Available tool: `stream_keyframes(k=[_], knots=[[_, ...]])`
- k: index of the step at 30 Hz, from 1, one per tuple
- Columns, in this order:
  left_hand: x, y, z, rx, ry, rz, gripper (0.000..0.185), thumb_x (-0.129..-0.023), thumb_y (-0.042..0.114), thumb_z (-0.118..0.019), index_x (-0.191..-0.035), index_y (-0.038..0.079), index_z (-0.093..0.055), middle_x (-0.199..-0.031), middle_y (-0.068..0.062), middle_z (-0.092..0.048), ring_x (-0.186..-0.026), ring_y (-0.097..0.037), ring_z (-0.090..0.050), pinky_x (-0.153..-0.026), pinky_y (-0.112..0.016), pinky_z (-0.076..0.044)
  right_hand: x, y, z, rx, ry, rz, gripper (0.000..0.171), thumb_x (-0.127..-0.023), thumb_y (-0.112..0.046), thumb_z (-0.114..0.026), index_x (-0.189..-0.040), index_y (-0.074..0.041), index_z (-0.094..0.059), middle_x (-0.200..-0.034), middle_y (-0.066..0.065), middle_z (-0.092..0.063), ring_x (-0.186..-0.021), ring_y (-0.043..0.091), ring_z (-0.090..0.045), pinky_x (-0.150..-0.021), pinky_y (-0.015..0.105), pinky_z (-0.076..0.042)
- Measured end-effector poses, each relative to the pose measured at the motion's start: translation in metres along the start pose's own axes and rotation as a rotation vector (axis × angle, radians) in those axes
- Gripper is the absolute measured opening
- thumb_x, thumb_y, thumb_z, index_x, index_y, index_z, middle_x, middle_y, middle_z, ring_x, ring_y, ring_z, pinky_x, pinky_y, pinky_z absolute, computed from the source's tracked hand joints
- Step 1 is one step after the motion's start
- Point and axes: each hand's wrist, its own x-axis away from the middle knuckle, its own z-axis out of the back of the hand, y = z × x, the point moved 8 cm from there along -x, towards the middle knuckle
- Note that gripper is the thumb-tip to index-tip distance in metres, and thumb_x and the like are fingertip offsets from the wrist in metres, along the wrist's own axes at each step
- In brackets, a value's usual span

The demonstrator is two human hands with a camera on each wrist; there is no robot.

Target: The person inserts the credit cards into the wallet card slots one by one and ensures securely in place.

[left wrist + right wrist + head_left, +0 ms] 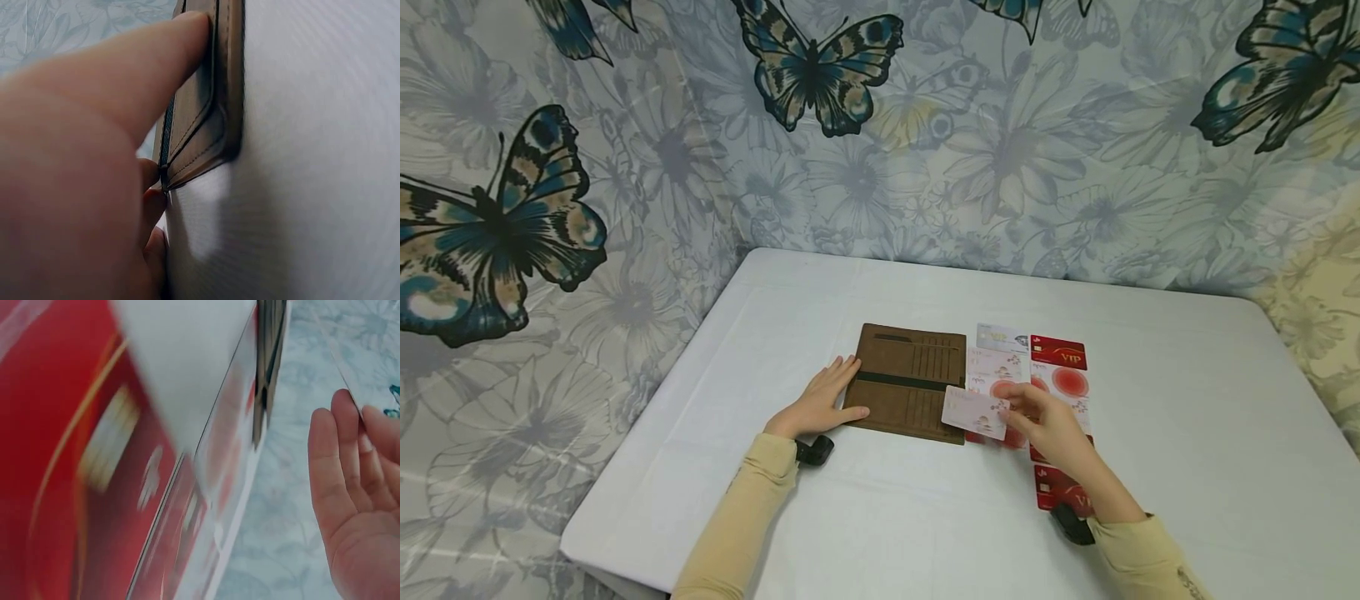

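White table (1187, 400) before a butterfly-print backdrop (1000, 150).

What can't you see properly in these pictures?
- Head view: the print on the pale card in the right hand is too small to read.
- Head view: that hand and card cover some of the cards laid beside the brown wallet.
- Right wrist view: the red cards are blurred and cut off by the edges.
- Left wrist view: the left hand hides most of the wallet.
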Motion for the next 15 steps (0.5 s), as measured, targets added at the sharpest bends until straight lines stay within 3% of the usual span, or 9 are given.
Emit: stream_keyframes(k=[8,15], knots=[[-0.001,-0.003,-0.002,-0.011,-0.009,0.006,0.085,-0.090,0.047,-0.054,-0.149,0.007,-0.008,-0.154,-0.011,-0.004,-0.139,-0.024,0.003,-0.110,-0.042,0.000,-0.014,0.007,-0.020,-0.177,0.004,-0.163,0.025,-0.085,0.001,-0.064,-0.110,0.003,-0.061,-0.088,0.014,-0.057,-0.074,0.025,-0.058,-0.061,0.028,-0.055],[-0.002,-0.005,-0.002,-0.017,-0.008,0.014,0.085,-0.090,0.048,-0.054,-0.150,0.008,-0.007,-0.154,-0.010,-0.003,-0.139,-0.024,0.005,-0.110,-0.042,0.001,-0.023,0.005,-0.041,-0.222,0.000,-0.230,0.026,-0.085,0.004,-0.063,-0.111,0.005,-0.060,-0.085,0.014,-0.055,-0.066,0.021,-0.059,-0.056,0.029,-0.055]])
